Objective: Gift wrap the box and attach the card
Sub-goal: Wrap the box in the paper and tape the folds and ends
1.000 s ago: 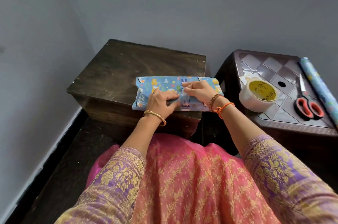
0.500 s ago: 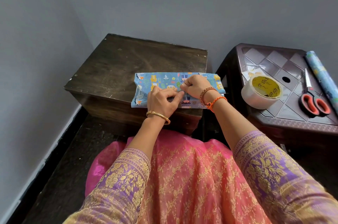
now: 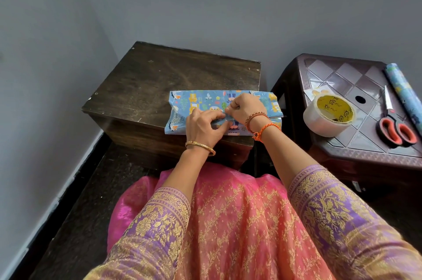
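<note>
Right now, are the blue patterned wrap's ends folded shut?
No, open: the blue patterned wrap flares loose at its left end; both hands press the middle seam.
</note>
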Available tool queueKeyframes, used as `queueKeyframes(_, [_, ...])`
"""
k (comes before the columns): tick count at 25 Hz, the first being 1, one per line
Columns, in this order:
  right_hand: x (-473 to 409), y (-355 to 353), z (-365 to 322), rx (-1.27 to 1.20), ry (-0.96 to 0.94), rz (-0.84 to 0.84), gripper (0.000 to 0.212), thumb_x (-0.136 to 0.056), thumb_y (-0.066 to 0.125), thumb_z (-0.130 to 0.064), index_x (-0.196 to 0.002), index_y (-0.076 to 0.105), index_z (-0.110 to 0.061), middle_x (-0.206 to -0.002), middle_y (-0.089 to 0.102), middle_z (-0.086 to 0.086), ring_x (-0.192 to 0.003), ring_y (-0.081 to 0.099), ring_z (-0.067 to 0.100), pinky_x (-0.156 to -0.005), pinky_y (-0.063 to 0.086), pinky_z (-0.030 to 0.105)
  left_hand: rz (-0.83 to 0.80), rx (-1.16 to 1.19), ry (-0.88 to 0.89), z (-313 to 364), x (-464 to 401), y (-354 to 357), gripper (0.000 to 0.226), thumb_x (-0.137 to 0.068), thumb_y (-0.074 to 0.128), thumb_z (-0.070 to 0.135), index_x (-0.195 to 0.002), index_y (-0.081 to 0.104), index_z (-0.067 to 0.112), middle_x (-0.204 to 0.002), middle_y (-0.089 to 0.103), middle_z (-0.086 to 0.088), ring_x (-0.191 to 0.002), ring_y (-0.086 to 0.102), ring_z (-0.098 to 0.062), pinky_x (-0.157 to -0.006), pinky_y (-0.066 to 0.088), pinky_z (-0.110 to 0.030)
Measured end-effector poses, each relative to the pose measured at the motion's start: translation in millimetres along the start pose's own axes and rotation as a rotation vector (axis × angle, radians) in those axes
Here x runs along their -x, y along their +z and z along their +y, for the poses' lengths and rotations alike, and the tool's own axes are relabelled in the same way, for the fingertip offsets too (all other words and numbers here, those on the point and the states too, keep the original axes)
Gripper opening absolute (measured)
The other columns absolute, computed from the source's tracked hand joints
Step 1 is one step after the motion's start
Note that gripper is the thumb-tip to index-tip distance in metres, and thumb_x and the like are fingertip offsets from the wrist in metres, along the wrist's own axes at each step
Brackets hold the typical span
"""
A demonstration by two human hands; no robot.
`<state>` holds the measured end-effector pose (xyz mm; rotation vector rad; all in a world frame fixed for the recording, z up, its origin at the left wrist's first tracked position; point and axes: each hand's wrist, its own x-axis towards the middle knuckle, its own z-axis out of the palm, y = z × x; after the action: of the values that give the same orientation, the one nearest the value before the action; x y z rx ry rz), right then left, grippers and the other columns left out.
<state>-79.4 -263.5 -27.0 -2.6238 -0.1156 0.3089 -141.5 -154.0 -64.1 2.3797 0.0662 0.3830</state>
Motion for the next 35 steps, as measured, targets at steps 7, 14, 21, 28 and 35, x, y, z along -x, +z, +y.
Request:
queueKeyframes(7, [3,12,12,-0.095,-0.061,0.143,0.019,-0.085,0.062,-0.024,-0.074,0.068,-0.011,-0.090,0.063,0.004,-0.085,0.057,0.019,-0.069,0.045,0.031,0.097,-0.152,0.144,-1,5,6,0.036,-0.075,0.045,0.051,-0.077,0.067,0.022,-0.077,0.069,0.004,-0.071,0.053,-0.026,-0.065,0.030,-0.028])
queueKeyframes(14, [3,6,15,-0.284,-0.021,0.122,0.018,-0.079,0.069,-0.024,-0.092,0.073,-0.012,-0.100,0.070,0.002,-0.095,0.062,0.015,-0.086,0.051,0.034,0.040,-0.093,-0.041,11,2,4,0.017,-0.078,0.068,0.033,-0.086,0.073,0.019,-0.096,0.068,0.000,-0.095,0.049,-0.028,-0.077,0.023,-0.027])
queueKeyframes(21, [3,7,15,-0.395,0.040,0.123,0.018,-0.074,0.074,-0.022,-0.089,0.074,-0.012,-0.098,0.071,0.002,-0.095,0.062,0.013,-0.088,0.050,0.030,0.007,-0.130,-0.074,14,2,4,0.029,-0.075,0.069,0.042,-0.089,0.070,0.017,-0.101,0.063,0.001,-0.101,0.045,-0.024,-0.079,0.020,-0.025])
queueKeyframes(28, [6,10,11,-0.247,0.068,0.242,0.022,-0.073,0.075,-0.027,-0.084,0.074,-0.009,-0.092,0.071,0.004,-0.089,0.063,0.015,-0.070,0.047,0.025,-0.118,-0.233,-0.024,11,2,2,0.029,-0.079,0.066,0.037,-0.102,0.064,0.019,-0.114,0.057,0.004,-0.107,0.042,-0.022,-0.091,0.027,-0.030])
queueKeyframes(35, [13,5,13,-0.338,0.029,0.197,0.027,-0.085,0.062,-0.028,-0.082,0.070,-0.002,-0.074,0.058,0.003,-0.065,0.051,0.009,-0.056,0.037,0.018,-0.166,-0.194,-0.034,14,1,-5,0.035,-0.082,0.061,0.043,-0.111,0.055,0.023,-0.115,0.060,0.006,-0.106,0.045,-0.022,-0.084,0.031,-0.030])
